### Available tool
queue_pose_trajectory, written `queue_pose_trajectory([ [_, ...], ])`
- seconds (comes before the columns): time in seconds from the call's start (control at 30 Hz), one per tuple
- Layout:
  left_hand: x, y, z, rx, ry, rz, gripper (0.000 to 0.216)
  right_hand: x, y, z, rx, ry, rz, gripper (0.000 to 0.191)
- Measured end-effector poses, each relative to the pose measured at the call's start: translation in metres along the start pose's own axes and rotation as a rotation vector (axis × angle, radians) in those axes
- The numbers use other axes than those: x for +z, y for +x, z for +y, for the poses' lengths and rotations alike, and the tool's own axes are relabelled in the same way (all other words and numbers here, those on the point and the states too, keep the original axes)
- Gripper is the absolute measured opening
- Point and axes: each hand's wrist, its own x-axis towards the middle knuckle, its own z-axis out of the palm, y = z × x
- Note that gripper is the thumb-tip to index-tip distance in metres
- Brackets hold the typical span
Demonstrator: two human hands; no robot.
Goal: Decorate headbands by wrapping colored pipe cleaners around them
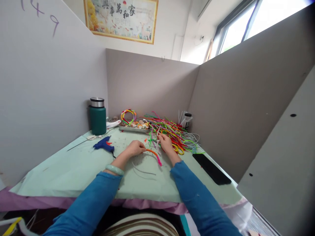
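Observation:
My left hand is closed in a pinch on one end of a curved hairband wrapped in orange and pink fuzzy wire. My right hand is closed on a pale pipe cleaner at the edge of a heap of coloured pipe cleaners. A bare grey hairband lies on the pale green table cover just in front of my hands. A green bangle sits on my left wrist.
A blue glue gun lies left of my hands. A dark green flask stands at the back left. A metal tray with small bits and a rainbow ring sits behind. A black phone lies at the right. Grey partitions enclose the desk.

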Motion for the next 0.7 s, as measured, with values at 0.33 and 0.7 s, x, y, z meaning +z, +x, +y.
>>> queue_pose_trajectory([
  [0.33, 0.001, -0.005, 0.005, 0.034, 0.041, -0.068, 0.022, 0.023, -0.008, -0.017, 0.027, -0.831, -0.227, 0.025],
  [0.7, 0.002, -0.002, 0.003, 0.143, 0.157, 0.022, 0.026, 0.009, -0.008, -0.022, 0.046, -0.086, -0.006, 0.026],
])
